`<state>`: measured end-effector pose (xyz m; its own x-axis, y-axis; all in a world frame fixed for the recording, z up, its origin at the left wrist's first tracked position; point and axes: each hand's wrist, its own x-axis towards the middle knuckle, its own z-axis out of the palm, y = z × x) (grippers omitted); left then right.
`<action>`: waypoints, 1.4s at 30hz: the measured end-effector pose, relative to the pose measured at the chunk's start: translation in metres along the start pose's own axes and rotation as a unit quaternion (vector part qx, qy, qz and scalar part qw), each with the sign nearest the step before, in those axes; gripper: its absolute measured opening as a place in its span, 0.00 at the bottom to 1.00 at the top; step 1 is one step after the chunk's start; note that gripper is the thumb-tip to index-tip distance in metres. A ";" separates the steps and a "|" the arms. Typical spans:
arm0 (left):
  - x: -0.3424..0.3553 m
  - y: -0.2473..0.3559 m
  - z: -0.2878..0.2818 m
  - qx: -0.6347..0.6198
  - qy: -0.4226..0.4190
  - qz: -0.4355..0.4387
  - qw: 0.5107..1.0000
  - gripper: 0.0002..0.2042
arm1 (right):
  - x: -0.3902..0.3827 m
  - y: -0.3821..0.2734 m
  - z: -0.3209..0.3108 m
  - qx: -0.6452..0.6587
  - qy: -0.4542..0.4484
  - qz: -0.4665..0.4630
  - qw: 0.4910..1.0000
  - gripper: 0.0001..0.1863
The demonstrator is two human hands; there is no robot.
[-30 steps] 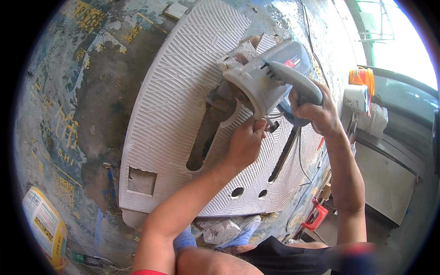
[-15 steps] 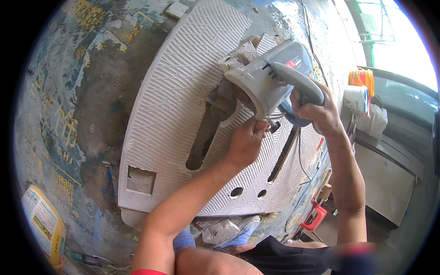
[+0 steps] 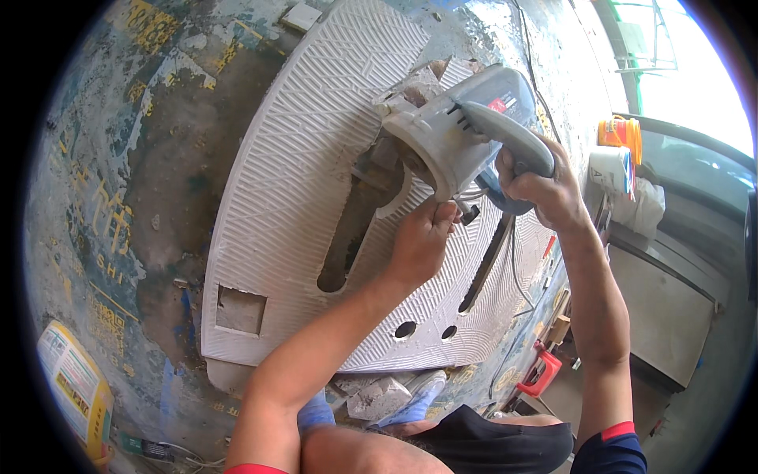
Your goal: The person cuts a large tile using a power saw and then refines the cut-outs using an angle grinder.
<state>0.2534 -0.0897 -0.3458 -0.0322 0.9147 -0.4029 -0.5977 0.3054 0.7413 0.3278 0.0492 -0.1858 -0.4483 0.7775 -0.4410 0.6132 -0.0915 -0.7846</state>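
Observation:
A large grey power saw (image 3: 442, 130), which looks like a circular saw with a rounded guard, rests tilted over a broad white ribbed slab (image 3: 292, 134). My right hand (image 3: 545, 186) is wrapped round its grey loop handle. My left hand (image 3: 421, 241) is closed at the lower edge of the guard, fingertips pinched beside a small black knob (image 3: 470, 215). Its thumb and finger hide exactly what they grip. Left of that hand, a long rounded slot (image 3: 341, 257) runs through the slab. I cannot make out the cutting edge.
The slab also has a square opening (image 3: 241, 310), two round holes and a narrow slot (image 3: 485, 265). A cord (image 3: 519, 280) hangs by the saw. Broken rubble (image 3: 380, 397) lies near my feet. Buckets (image 3: 621, 142) stand at right, a red stool (image 3: 541, 371) lower right, a yellow-white container (image 3: 75, 387) lower left.
The saw has shifted very slightly left and up in the picture, with both hands keeping their places on it. My right sleeve shows now.

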 end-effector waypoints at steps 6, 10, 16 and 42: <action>0.001 0.004 0.000 0.010 0.003 0.017 1.000 0.13 | 0.000 -0.005 0.000 -0.003 -0.011 0.004 1.000 0.15; -0.001 0.004 -0.004 0.006 -0.022 0.003 1.000 0.15 | 0.000 -0.003 0.001 0.006 -0.013 0.001 1.000 0.15; 0.000 0.011 -0.001 0.018 0.000 0.009 1.000 0.11 | 0.000 -0.002 0.001 -0.009 0.000 0.000 1.000 0.15; -0.007 0.000 -0.005 0.025 -0.024 0.012 0.999 0.14 | 0.001 0.000 0.000 0.003 -0.025 0.018 1.000 0.15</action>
<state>0.2500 -0.0977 -0.3457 -0.0060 0.9331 -0.3595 -0.5558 0.2957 0.7769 0.3277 0.0497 -0.1863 -0.4590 0.7412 -0.4898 0.6247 -0.1227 -0.7711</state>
